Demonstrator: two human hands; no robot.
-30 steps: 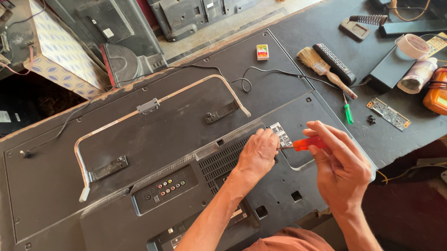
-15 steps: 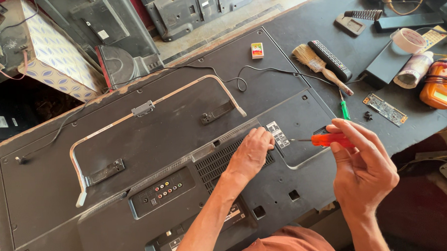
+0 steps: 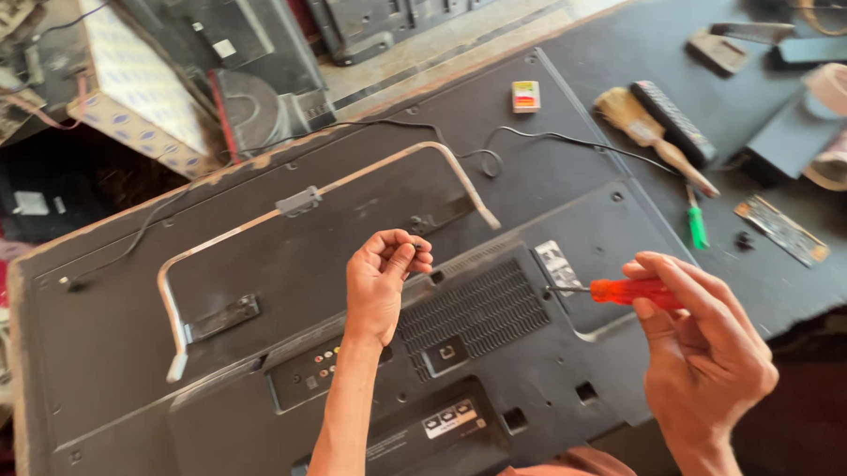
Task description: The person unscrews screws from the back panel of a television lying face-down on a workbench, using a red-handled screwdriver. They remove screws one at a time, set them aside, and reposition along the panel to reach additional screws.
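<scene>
Below, right hand (image 3: pixel 704 350) grasping red-handled screwdriver (image 3: pixel 622 291) – left hand (image 3: pixel 383 282) clenched, raised above black television back (image 3: pixel 259 366).

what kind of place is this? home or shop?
Likely an electronics repair shop. A flat TV lies back-up on the bench, the right hand holds a red screwdriver, and a brush, loose parts and other TV shells lie around.

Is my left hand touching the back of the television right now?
Apart. The head view shows the left hand curled into a fist, raised above the television back.
</scene>
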